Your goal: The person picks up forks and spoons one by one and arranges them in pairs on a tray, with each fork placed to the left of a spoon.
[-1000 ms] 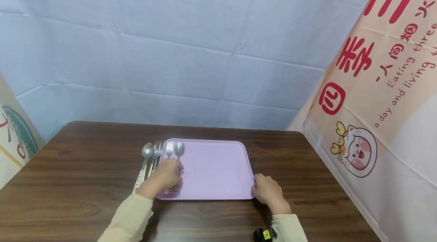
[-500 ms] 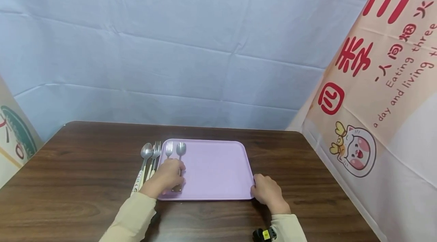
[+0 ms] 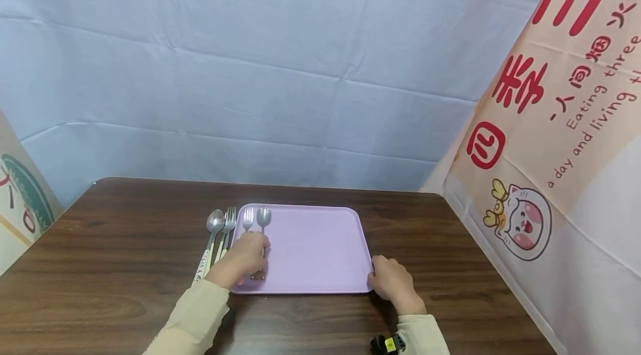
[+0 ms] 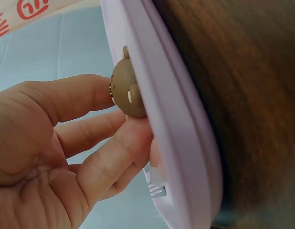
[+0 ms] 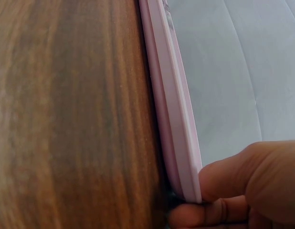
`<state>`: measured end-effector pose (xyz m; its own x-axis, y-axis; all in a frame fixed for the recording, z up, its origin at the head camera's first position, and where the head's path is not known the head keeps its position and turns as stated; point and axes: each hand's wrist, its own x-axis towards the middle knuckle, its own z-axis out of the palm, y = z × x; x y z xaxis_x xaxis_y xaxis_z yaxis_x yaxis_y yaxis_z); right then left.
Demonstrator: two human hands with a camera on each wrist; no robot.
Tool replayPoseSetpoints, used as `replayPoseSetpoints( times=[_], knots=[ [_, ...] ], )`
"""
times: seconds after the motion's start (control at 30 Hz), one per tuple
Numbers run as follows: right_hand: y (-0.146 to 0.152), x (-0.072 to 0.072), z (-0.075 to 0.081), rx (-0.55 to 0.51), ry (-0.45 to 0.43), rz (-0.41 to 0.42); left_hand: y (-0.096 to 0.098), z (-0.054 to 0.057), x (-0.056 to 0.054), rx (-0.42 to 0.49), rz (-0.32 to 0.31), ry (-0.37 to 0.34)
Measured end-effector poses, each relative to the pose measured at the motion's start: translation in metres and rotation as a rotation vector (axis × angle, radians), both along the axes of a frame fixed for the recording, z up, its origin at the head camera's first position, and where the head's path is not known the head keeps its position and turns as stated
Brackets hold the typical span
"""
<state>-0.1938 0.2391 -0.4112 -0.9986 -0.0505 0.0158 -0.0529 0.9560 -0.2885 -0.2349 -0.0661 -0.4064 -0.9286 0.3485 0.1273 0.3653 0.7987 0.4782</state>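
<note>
– L hand (image 3: 245,255), head view: doing what?
– Gripping spoon (image 3: 264,216) by its handle, bowl pointing away, at L side of lilac tray (image 3: 315,249). Fork (image 3: 248,216) lies just L of it, also in tray.
– R hand (image 3: 392,280)?
– Pinching tray's near R corner. Other cutlery (image 3: 216,221) on tbl (image 3: 125,266), just L of tray.
– L wrist view?
– Thumb & fingers round brown handle end (image 4: 126,93), animal-shaped w/ ears. Fork tines (image 4: 157,190) farther off.
– R wrist?
– Thumb on tray rim, fingertip at its outer side. Bluish cloth (image 5: 224,86) in bkgd.
</note>
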Motion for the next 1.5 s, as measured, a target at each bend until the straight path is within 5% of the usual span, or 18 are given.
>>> replayPoseSetpoints(
  times=[1.1, 1.5],
  knots=[
    [0.000, 0.000, -0.001, -0.002, -0.003, -0.004, 0.000, -0.002, 0.000, -0.004, 0.008, 0.019],
    [0.000, 0.000, -0.001, -0.007, -0.001, -0.002, -0.003, 0.012, 0.006, -0.079, -0.017, 0.024]
  ],
)
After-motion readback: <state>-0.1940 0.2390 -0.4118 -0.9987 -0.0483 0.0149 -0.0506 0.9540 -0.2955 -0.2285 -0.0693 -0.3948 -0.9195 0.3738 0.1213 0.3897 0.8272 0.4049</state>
